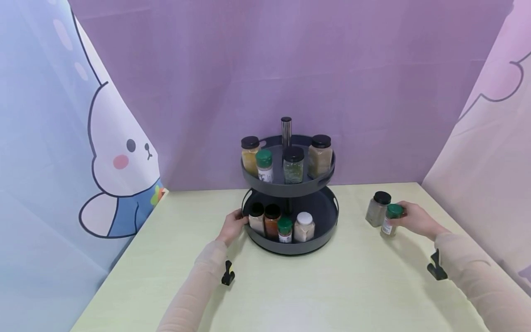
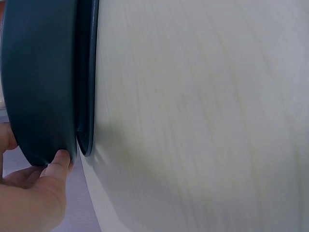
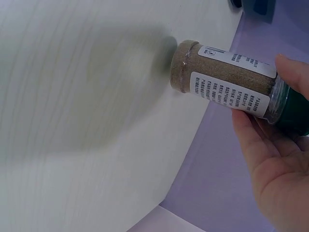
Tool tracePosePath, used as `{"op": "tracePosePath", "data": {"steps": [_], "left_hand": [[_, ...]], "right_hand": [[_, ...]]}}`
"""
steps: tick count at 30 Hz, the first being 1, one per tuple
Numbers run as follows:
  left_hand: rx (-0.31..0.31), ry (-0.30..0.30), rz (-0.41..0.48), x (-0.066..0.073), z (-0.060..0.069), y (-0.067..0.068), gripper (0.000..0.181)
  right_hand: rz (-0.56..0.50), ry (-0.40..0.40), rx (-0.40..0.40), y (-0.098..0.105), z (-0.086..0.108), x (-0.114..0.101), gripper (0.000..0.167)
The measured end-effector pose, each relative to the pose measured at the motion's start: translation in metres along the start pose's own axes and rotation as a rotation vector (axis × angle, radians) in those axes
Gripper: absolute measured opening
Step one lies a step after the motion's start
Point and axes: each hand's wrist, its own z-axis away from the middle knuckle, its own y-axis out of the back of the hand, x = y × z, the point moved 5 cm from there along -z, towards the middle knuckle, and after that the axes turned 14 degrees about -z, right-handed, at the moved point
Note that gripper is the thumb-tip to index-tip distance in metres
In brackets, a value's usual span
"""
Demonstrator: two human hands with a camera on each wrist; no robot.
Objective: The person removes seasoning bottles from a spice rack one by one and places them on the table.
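Observation:
A dark grey two-tier spice rack (image 1: 290, 249) stands at the middle of the table. My left hand (image 1: 233, 227) grips the left side of its lower tier, the thumb pressed to the outer wall (image 2: 41, 82) in the left wrist view. At the right, my right hand (image 1: 416, 219) holds a green-capped spice jar (image 1: 388, 229) near its cap. The right wrist view shows brown contents and white labels on this jar (image 3: 227, 79); whether its base touches the tabletop I cannot tell. Just behind it stands a black-capped jar (image 1: 376, 212) of greyish contents.
Several jars stand on the upper tier, among them a green-capped one (image 1: 264, 165). The lower tier bears several more, including a white-capped jar (image 1: 304, 228). A metal post (image 1: 286, 131) rises through the rack. A purple cloth (image 1: 199, 101) hangs behind the pale table (image 1: 290, 295).

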Motion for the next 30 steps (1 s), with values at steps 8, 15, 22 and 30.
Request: {"op": "tracePosePath", "data": {"steps": [8,15,22,30], "left_hand": [[0.005,-0.014,-0.001,0.0017,0.0005,0.0006,0.042],[-0.002,-0.003,0.008,0.0006,0.0005,-0.0002,0.042],[-0.003,-0.006,-0.001,0.0016,-0.0002,-0.0004,0.042],[-0.007,-0.01,0.005,0.0005,0.0008,-0.0002,0.042]], "right_hand": [[0.004,-0.006,-0.001,-0.0015,-0.0003,0.0011,0.052],[-0.002,-0.018,-0.011,-0.0032,-0.0003,0.0053,0.055],[-0.001,-0.015,-0.005,-0.0044,-0.0002,0.0078,0.054],[0.001,-0.017,-0.008,-0.0056,0.0015,0.0074,0.054]]}}
